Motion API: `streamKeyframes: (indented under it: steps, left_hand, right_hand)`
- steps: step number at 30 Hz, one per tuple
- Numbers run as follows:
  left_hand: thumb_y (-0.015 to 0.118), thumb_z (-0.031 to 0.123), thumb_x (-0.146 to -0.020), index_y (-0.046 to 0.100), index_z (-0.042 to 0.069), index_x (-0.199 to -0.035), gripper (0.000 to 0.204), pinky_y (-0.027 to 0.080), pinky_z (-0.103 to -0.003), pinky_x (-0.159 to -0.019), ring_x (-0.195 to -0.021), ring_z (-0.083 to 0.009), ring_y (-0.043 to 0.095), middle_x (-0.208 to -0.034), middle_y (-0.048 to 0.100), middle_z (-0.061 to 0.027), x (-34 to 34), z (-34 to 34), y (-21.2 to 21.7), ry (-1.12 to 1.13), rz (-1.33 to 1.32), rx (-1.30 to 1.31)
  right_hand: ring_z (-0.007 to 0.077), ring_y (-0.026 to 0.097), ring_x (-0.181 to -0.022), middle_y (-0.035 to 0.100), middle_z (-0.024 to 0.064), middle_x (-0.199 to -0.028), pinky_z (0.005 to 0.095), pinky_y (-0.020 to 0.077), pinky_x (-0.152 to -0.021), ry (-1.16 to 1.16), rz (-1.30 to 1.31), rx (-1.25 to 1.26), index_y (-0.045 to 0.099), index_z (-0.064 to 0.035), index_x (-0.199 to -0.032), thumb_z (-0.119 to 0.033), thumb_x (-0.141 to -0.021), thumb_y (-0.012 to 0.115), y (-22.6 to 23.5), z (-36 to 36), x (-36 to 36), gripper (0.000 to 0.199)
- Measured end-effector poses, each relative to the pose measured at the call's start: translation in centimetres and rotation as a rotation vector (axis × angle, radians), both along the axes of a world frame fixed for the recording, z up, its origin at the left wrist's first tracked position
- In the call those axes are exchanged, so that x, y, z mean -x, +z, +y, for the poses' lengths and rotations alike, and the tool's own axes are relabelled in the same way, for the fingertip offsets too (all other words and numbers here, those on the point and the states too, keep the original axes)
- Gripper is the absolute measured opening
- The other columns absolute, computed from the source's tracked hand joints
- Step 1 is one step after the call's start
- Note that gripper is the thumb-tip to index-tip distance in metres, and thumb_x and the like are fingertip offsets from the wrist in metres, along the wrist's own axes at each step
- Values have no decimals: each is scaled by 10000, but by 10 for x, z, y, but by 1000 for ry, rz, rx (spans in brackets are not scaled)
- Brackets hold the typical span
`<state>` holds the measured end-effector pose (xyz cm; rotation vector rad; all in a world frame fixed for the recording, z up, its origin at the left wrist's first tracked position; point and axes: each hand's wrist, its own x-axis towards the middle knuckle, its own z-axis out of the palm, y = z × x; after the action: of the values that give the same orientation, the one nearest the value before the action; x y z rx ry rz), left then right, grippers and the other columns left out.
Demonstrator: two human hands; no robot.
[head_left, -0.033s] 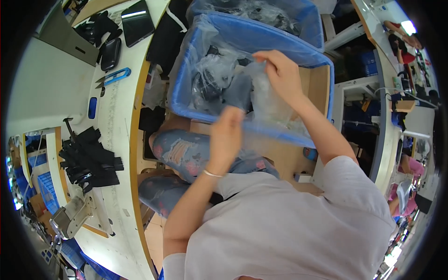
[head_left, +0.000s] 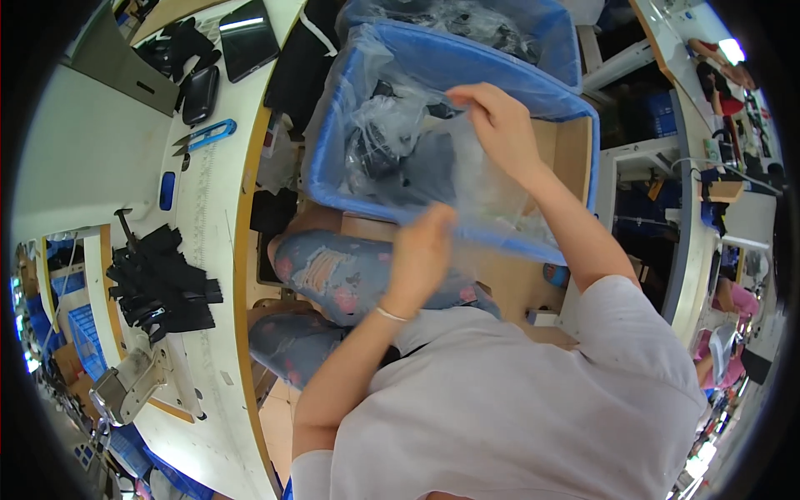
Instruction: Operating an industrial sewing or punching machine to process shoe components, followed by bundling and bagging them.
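A clear plastic bag [head_left: 487, 182] spreads over a blue bin [head_left: 593, 158] in front of me. My right hand [head_left: 502, 125] pinches the bag's upper edge between thumb and fingers. Nearer to me, over the bin's front rim, my left hand [head_left: 421, 257] is closed at the lower edge of the plastic; motion blurs its fingertips. Under or inside the film shows a dark grey piece [head_left: 433, 165], whose kind I cannot make out. Left of it in the bin lies a bunched clear bag [head_left: 379, 133] with black items in it.
A second lined blue bin [head_left: 467, 25] stands behind. On the white table at left are black zipper strips [head_left: 162, 283], blue thread snips [head_left: 206, 137], a black case [head_left: 200, 94] and a dark tablet [head_left: 247, 39]. A cardboard panel [head_left: 573, 158] lines the bin's right side.
My left hand has moved right and slightly toward me. The dark grey piece shows wider now. My right hand has shifted only a little, still pinching the plastic.
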<state>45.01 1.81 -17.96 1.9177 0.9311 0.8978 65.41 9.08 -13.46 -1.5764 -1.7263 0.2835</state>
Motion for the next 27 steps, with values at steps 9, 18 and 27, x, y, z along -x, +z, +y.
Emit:
streamKeyframes:
  steps: [9, 18, 27]
  left_hand:
    - [598, 115, -826, 561, 52, -1030, 216, 497, -443, -593, -724, -362, 617, -857, 619, -157, 7, -42, -15, -377, 380, 77]
    - [530, 343, -947, 529, 82, -1227, 383, 489, -332, -857, -968, -199, 598, -1074, 617, -84, 60, 7, -33, 466, -400, 679]
    - [468, 333, -968, 477, 106, -1291, 395, 490, -404, -928, -1104, -227, 568, -1199, 580, -84, 69, 12, -90, 107, -1166, 975]
  right_hand:
    - [331, 625, -967, 658, 172, -1011, 404, 479, -819, -103, -115, 565, 619, -78, -1092, -321, -798, 674, -203, 90, 92, 385]
    - [132, 497, -650, 537, 33, -719, 268, 409, -609, 102, 502, 186, 579, -41, -922, -99, -791, 637, -65, 29, 91, 154]
    - [244, 536, -777, 542, 44, -838, 345, 423, -700, 776, -116, 118, 615, -110, -999, -161, -737, 714, 5, -96, 125, 284]
